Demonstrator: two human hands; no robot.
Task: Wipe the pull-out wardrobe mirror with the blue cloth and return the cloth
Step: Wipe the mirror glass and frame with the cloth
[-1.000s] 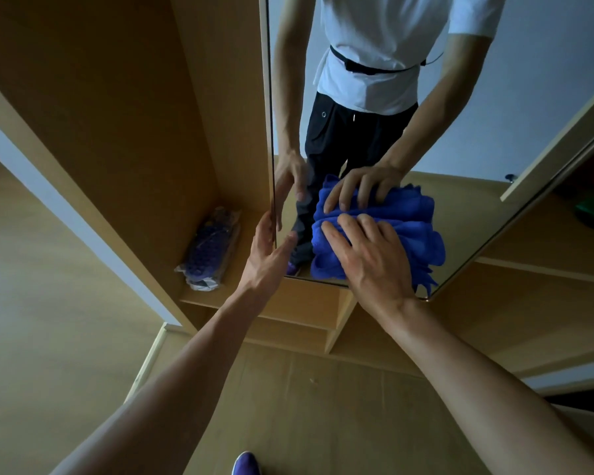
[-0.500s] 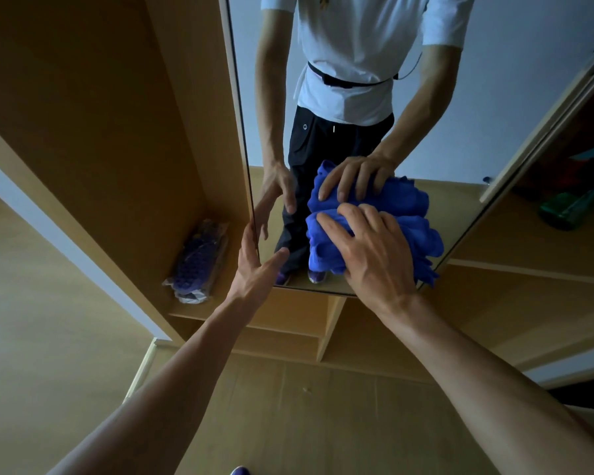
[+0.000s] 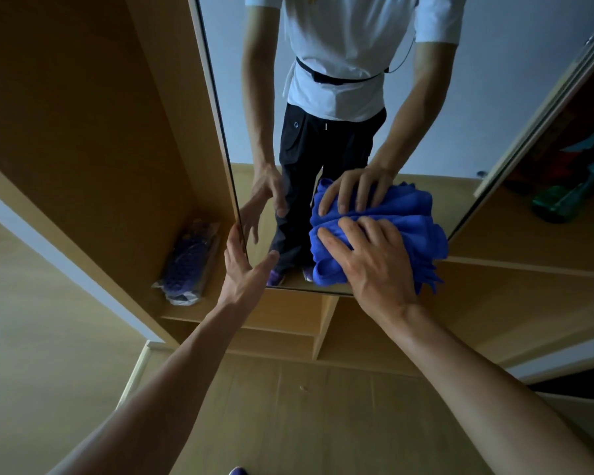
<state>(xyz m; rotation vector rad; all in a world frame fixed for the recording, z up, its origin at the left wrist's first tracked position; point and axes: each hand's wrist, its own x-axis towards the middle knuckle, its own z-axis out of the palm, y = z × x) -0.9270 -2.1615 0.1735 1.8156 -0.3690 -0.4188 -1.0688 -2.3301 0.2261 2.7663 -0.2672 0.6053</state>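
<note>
1. The right hand point(image 3: 374, 265) lies flat on the blue cloth point(image 3: 422, 234), its fingers point(image 3: 336, 245) spread wide and straight, pressing the bunched cloth against the glass of the mirror point(image 3: 494, 97).
2. The cloth sits under and beyond the right fingers, at the mirror's lower right corner; a frayed end of it hangs just past the bottom edge, to the right of the wrist.
3. The left hand point(image 3: 244, 272) holds the mirror's left edge low down: its fingers point(image 3: 235, 241) reach straight up along that edge and the thumb points out across the glass, so the hand is relaxed, not curled tight. Whether the fingertips wrap behind the frame cannot be told.
4. The 2 hands are apart, with bare glass between them.
5. Left of the left fingers, on a wardrobe shelf point(image 3: 282, 313), lies a clear plastic packet point(image 3: 189, 265) with purple contents.
6. Right of the right fingers, past the mirror's edge, a green object point(image 3: 559, 204) rests on another shelf; it is too dim to identify.
7. Below both forearms is the wood floor point(image 3: 288, 423).
</note>
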